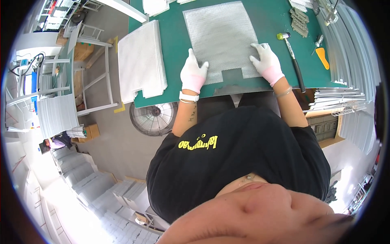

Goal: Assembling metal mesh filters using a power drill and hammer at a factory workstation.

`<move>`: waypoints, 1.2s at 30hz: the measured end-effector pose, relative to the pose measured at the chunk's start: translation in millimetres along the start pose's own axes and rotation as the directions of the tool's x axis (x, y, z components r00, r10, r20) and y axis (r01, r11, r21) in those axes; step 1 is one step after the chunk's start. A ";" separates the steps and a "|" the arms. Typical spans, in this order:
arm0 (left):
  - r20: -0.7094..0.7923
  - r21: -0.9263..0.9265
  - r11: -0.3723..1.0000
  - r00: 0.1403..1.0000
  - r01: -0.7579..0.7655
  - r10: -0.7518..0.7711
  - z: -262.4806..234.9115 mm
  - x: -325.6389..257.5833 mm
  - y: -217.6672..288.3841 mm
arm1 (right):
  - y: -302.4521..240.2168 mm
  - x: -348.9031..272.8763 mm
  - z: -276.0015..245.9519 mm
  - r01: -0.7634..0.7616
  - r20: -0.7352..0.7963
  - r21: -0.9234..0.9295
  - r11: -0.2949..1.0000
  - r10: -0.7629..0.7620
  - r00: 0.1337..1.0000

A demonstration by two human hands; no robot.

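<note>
A silvery mesh sheet (221, 32) with a rectangular notch in its near edge lies flat on the green tabletop (174, 28) before me. White gloves with pink cuffs cover both hands. My left hand (195, 73) is at the sheet's near left corner, thumb apart from the stretched fingers. At the near right edge, my right hand (267, 65) touches the mesh with thumb and forefinger spread; its other fingers are partly hidden. Neither hand is visibly closed round the sheet. Left of it lies a stack of similar notched pale sheets (140, 61).
A mallet (291, 57) with a black grip lies to the right, near an orange scraper-like tool (322, 58) and grey-green strips (299, 22). Long metal profiles (345, 40) line the right side. A round floor fan (154, 118) stands below the table's left edge.
</note>
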State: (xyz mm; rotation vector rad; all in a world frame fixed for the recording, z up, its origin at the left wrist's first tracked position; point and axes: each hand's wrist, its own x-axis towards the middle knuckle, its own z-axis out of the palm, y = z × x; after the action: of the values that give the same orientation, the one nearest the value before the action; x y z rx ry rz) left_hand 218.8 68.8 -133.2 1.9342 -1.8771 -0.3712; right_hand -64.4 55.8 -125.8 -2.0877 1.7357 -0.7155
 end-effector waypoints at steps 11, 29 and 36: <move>-0.011 -0.002 0.998 0.998 -0.058 0.058 -5.1 6.8 4.1 | -1.5 18.9 -21.7 -0.125 0.177 -0.073 0.990 0.136 0.975; -0.167 0.140 0.947 0.936 -0.289 0.310 -39.6 -10.2 -12.5 | 248.2 334.7 -184.0 -0.251 -0.255 -0.769 0.587 0.078 0.964; -0.132 0.047 0.946 0.937 -0.320 0.323 -51.5 -21.6 -9.0 | 150.7 283.2 -231.3 -0.305 -0.484 -0.499 0.811 0.032 0.875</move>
State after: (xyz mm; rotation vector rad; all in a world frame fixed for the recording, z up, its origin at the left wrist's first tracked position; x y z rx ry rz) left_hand 249.6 96.0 -94.4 1.5826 -2.0659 -0.1107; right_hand -281.7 -236.9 27.7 -2.1780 2.6437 -0.7443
